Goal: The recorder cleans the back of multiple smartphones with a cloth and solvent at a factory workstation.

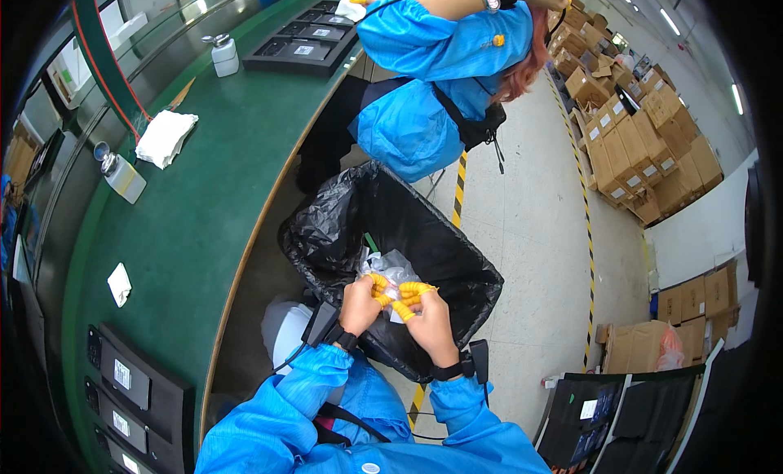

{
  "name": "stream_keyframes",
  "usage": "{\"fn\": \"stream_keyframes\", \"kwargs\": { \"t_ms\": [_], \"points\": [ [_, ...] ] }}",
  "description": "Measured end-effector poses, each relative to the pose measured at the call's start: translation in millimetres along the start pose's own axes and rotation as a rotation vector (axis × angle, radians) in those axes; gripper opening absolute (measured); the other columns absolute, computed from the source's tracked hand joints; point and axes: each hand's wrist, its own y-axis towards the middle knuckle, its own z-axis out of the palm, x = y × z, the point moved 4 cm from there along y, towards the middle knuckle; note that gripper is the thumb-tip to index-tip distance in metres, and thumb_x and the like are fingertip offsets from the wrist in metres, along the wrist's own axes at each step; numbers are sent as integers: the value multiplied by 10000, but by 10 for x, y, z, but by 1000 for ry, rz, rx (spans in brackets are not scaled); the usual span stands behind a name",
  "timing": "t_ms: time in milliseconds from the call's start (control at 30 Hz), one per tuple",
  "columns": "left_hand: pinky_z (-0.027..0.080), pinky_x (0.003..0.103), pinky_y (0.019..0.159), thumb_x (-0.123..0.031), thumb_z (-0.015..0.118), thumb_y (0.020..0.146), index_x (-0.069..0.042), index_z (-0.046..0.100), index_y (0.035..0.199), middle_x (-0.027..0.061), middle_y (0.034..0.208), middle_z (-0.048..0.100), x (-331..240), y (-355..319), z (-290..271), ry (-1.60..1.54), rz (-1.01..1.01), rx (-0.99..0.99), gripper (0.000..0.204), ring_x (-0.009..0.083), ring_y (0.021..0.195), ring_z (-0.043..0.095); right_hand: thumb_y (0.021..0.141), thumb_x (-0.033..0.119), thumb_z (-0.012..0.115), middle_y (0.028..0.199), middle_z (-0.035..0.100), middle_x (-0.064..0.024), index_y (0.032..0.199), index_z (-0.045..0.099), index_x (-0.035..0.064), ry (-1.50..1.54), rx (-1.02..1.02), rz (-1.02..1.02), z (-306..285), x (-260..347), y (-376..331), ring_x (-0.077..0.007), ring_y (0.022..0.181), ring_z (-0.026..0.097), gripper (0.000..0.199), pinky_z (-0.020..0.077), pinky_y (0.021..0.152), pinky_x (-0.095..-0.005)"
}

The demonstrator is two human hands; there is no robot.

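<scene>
1. Head view: the left hand (pixel 360 305) and right hand (pixel 427 317), fingers (pixel 414 289) in yellow cots, pinch a clear plastic wrapper (pixel 395 270) over the black-lined bin (pixel 457 262).
2. The wrapper looks light, limp and slippery; its bunched edge gives the surest hold.

crumpled clear plastic wrapper (pixel 395 272) — bunched, over the black-lined bin (pixel 457 262)

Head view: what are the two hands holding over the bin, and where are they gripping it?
Both the left hand and right hand pinch a crumpled clear plastic wrapper by its lower edge, above the black-lined bin.
</scene>
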Motion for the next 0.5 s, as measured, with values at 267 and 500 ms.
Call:
{"fn": "stream_keyframes", "kwargs": {
  "t_ms": [267, 500],
  "points": [
    [551, 333, 672, -25, 759, 718, 26, 661, 932, 159, 828, 692, 26, -3, -30, -71, 140, 148, 241, 229, 736, 695, 841, 19, 656, 994, 653, -102, 1281, 510, -21, 513, 449, 447, -108, -168, 130, -124, 783, 617, 465, 513, 661, -262],
    [518, 297, 624, -65, 796, 705, 23, 671, 909, 139, 794, 659, -35, -60, 21, 243, 394, 170, 255, 193, 688, 663, 803, 38, 702, 776, 674, -89, 945, 707, -7, 262, 141, 427, -99, -194, 150, -137, 662, 629, 149, 502, 606, -263]
  ]
}}
